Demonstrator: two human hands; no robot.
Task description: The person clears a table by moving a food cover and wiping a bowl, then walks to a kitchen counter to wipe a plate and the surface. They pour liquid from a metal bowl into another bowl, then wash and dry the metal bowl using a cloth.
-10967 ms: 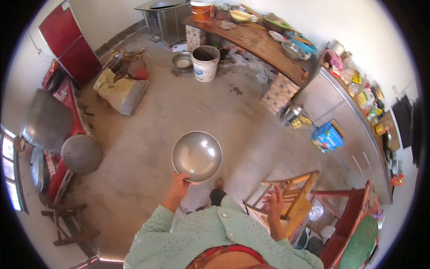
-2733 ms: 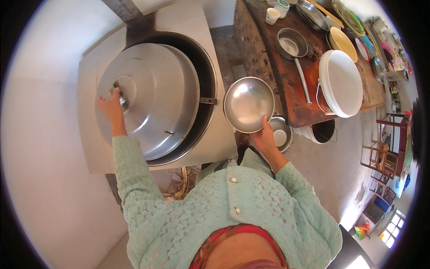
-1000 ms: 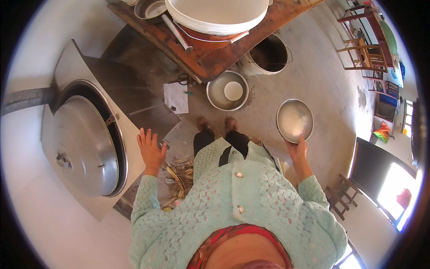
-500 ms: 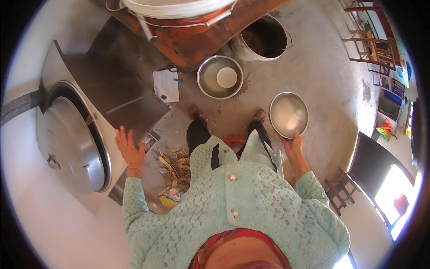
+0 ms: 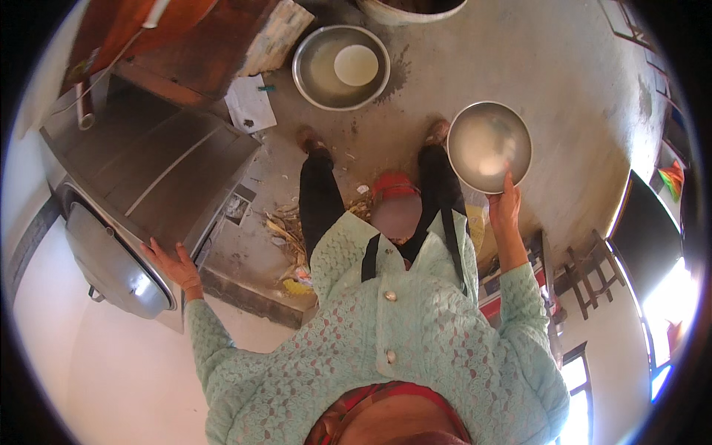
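My right hand (image 5: 506,211) grips the near rim of a round stainless steel bowl (image 5: 475,122), held out over the floor on the right. A pale patch shows inside the bowl; whether it is contents or light I cannot tell. My left hand (image 5: 174,267) is open, fingers spread, at the edge of the dark stove top (image 5: 159,163), beside the big metal lid (image 5: 115,259). Whether it touches the surface is unclear. Past my feet on the floor, a wide metal basin (image 5: 308,78) contains cloudy liquid and a white bowl (image 5: 356,65).
A reddish wooden table (image 5: 167,63) stands at the upper left, a white bucket (image 5: 411,16) at the top edge. Paper (image 5: 250,104) lies by the stove. Between my legs is a red round object (image 5: 393,184); dry husks (image 5: 293,230) litter the floor. A wooden rack (image 5: 586,278) stands right.
The view has shifted, so the basin sits higher and the table farther left. My left hand is now closer to the lid and stove edge. My right hand still holds the metal bowl.
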